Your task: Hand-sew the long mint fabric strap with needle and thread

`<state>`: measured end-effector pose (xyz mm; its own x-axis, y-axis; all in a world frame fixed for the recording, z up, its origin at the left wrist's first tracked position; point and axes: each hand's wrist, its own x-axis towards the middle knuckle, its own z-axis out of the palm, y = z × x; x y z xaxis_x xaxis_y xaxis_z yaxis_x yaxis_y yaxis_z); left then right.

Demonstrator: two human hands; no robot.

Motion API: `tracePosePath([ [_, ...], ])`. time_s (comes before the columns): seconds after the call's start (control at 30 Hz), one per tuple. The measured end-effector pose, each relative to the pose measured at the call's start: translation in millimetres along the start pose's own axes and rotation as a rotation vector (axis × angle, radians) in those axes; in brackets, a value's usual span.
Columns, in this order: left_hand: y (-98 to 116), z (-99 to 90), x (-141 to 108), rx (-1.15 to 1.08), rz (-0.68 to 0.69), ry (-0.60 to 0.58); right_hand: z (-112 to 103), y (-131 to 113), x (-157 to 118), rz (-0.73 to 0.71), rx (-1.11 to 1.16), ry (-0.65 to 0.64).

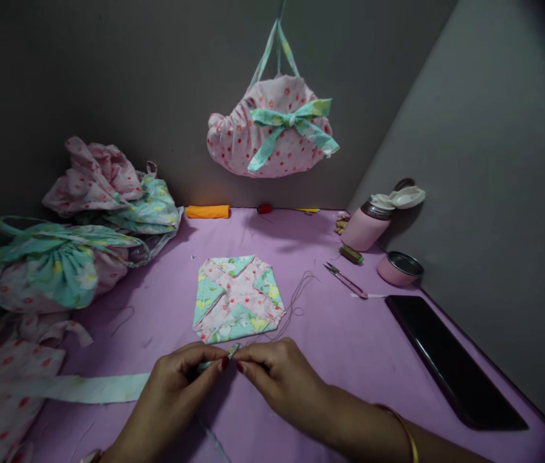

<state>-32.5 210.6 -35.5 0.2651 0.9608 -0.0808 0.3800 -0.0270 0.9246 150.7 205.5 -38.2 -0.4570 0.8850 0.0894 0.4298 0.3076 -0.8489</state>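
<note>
My left hand (178,382) pinches a narrow folded fabric strip (233,350) in a pale green floral print between thumb and forefinger. Closed at the same end of the strip is my right hand (289,379), its fingertips almost meeting those of the left. Whether a needle is between them I cannot make out. A longer, flat part of pale strip (93,389) runs leftward from behind my left wrist. Just beyond my hands lies a square fabric piece (240,298) with pink dotted middle and green floral corners. Loose dark thread (296,296) curls beside it.
Finished fabric bags (60,267) pile up at the left; another bag (272,128) hangs ahead. On the right are thread snips (347,280), a green thread spool (351,254), a pink flask (367,225), its cup (400,269) and a black phone (450,360). An orange roll (207,211) lies behind.
</note>
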Motion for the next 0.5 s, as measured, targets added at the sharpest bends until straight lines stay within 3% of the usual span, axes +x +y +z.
tracePosePath([
  [0.33, -0.9, 0.6, 2.1, 0.01, 0.022, -0.01, -2.5, -1.2, 1.4, 0.007, -0.006, -0.017],
  [0.5, -2.9, -1.8, 0.0, 0.194, 0.16, -0.027, -1.5, -1.9, 0.6, 0.033, -0.002, -0.011],
])
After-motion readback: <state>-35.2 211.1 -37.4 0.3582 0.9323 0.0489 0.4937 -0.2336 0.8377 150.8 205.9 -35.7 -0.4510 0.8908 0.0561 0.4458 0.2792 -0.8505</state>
